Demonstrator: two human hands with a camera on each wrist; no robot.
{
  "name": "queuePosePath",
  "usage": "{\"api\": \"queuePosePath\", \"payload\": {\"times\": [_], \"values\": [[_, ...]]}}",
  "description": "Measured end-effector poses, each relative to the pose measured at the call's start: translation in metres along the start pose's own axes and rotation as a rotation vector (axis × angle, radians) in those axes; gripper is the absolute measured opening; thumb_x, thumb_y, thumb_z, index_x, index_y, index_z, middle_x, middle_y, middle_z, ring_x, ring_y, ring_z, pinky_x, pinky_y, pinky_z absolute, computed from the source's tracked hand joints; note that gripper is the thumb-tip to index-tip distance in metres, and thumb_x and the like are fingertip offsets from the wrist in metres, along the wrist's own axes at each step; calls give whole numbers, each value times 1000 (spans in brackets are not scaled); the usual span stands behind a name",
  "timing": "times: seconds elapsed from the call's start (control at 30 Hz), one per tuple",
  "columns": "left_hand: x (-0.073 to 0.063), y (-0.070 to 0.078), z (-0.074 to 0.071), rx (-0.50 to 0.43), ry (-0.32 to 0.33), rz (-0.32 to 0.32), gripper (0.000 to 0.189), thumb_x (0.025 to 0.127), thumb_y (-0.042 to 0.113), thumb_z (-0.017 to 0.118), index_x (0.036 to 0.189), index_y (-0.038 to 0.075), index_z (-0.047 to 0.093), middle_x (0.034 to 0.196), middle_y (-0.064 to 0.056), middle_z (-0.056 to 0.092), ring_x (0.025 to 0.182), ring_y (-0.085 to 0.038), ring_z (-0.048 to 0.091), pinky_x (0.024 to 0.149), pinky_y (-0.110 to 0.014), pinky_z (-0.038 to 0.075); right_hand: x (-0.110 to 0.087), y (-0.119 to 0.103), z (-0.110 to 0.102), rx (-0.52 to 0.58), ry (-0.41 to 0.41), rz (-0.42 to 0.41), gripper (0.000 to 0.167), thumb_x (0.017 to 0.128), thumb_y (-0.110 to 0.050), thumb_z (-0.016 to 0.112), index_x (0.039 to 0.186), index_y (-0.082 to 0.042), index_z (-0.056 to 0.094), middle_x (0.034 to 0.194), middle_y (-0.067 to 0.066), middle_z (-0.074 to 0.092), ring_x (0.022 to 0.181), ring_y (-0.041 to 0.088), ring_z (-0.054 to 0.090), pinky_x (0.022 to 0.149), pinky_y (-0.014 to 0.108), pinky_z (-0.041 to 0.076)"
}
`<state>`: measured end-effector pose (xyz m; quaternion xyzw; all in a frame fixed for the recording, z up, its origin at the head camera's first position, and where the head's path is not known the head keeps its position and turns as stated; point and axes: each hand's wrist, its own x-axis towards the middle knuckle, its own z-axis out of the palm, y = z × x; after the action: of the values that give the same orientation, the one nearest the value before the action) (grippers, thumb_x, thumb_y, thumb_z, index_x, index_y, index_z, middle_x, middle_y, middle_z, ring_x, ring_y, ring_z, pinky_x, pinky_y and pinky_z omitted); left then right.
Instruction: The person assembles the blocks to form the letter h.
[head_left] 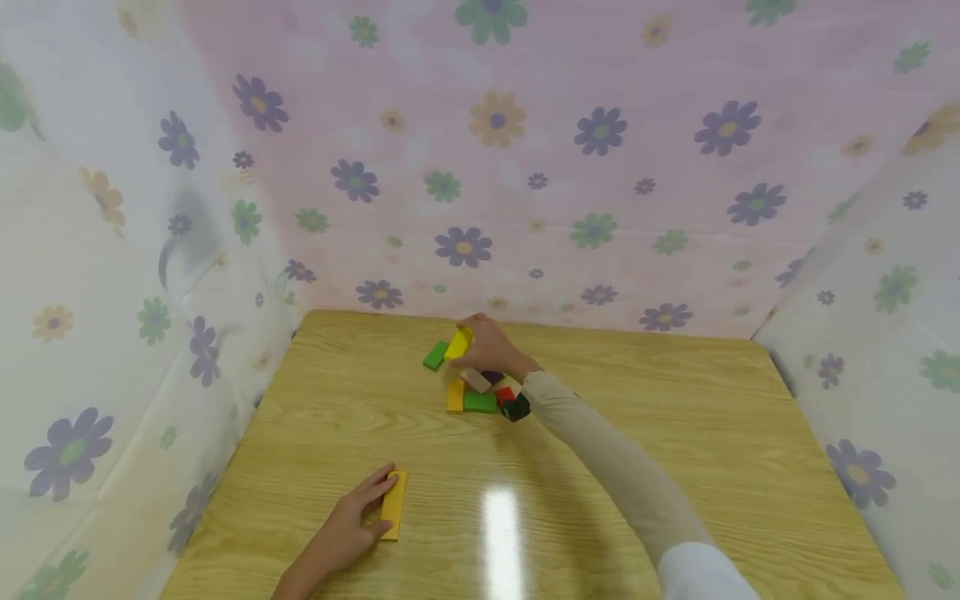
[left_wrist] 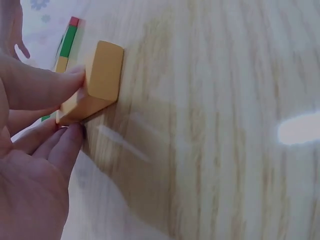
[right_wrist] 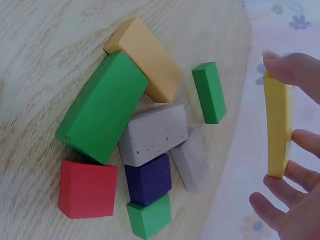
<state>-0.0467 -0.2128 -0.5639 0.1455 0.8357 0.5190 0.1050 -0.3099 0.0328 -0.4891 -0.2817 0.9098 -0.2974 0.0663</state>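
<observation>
Near the front of the table, my left hand (head_left: 347, 525) grips a long orange-yellow block (head_left: 394, 507) that lies on the wood. The left wrist view has the thumb on one side of this block (left_wrist: 106, 72) and fingertips on the other. At the back, my right hand (head_left: 491, 345) pinches a yellow block (head_left: 459, 343) by its ends, thumb against several fingers. The right wrist view puts that yellow block (right_wrist: 278, 127) off the table surface, beside a loose pile. In the pile are a green block (right_wrist: 102, 107), an orange block (right_wrist: 150, 60) and a grey block (right_wrist: 154, 135).
Also in the pile lie a red block (right_wrist: 89, 189), a dark purple block (right_wrist: 148, 180) and a smaller green block (right_wrist: 150, 217). Another green block (right_wrist: 209, 93) lies apart. Flower-patterned cloth (head_left: 525, 183) stands behind and beside the wooden table (head_left: 675, 433).
</observation>
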Motion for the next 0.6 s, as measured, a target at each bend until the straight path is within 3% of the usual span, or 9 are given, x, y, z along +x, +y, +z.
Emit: {"api": "queuePosePath", "payload": {"times": [0.3, 0.6], "values": [[-3, -2, -7, -130, -24, -45, 65, 82, -10, 65, 140, -11, 35, 152, -24, 19, 134, -39, 29, 101, -33, 39, -12, -12, -13, 41, -19, -26, 77, 74, -36, 81, 137, -5, 48, 135, 13, 43, 119, 27, 43, 98, 42, 44], [-5, -8, -5, -135, 4, 2, 65, 83, -9, 64, 140, -13, 32, 152, -24, 17, 134, -39, 24, 101, -32, 38, -19, -21, -13, 24, -43, -56, 74, 73, -32, 82, 134, -7, 50, 137, 12, 42, 123, 28, 42, 101, 44, 41]]}}
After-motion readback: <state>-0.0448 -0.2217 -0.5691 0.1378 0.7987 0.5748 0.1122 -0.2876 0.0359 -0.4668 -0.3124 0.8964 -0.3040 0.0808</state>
